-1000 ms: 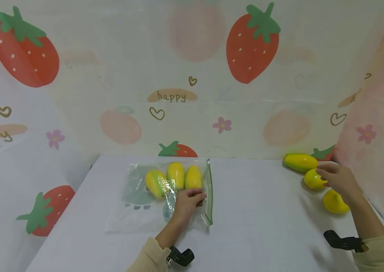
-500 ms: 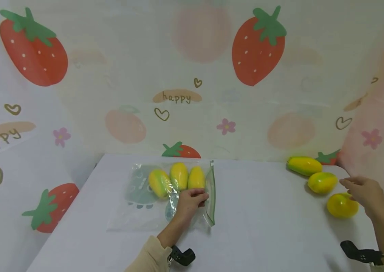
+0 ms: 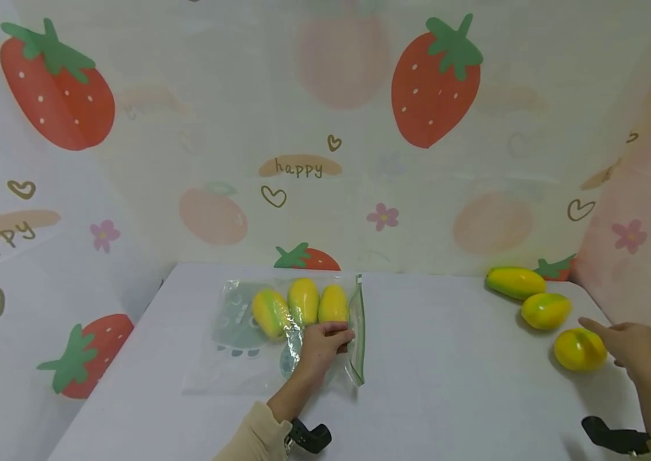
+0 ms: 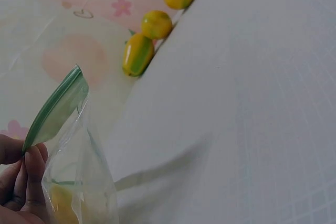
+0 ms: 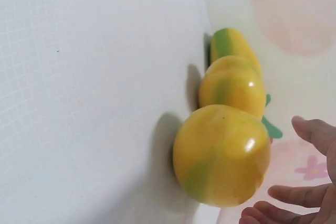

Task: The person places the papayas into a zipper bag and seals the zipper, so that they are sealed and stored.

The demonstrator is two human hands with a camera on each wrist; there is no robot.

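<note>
My left hand (image 3: 321, 349) pinches the open-side edge of a clear zip bag (image 3: 204, 374) by its green zip strip (image 4: 52, 106). Inside the bag lie a left mango (image 3: 270, 314), a middle mango (image 3: 304, 301) and a right mango (image 3: 333, 304), all yellow with some green. My right hand (image 3: 634, 349) hovers just right of the nearest loose mango (image 3: 580, 349), its fingers parted and thumb extended. In the right wrist view a small gap shows between fingertips and that mango (image 5: 223, 156). Behind it lie a second loose mango (image 3: 546, 311) and a longer third one (image 3: 516, 282).
A white cloth covers the table (image 3: 446, 358). Printed curtains hang behind it (image 3: 325, 211) and along both sides. The loose mangoes lie in a slanting row near the table's right edge. Dark wrist cameras are strapped to both forearms.
My right hand has moved right and toward me, from over the middle loose mango to beside the nearest one. The left hand still pinches the bag. The head view has shifted slightly.
</note>
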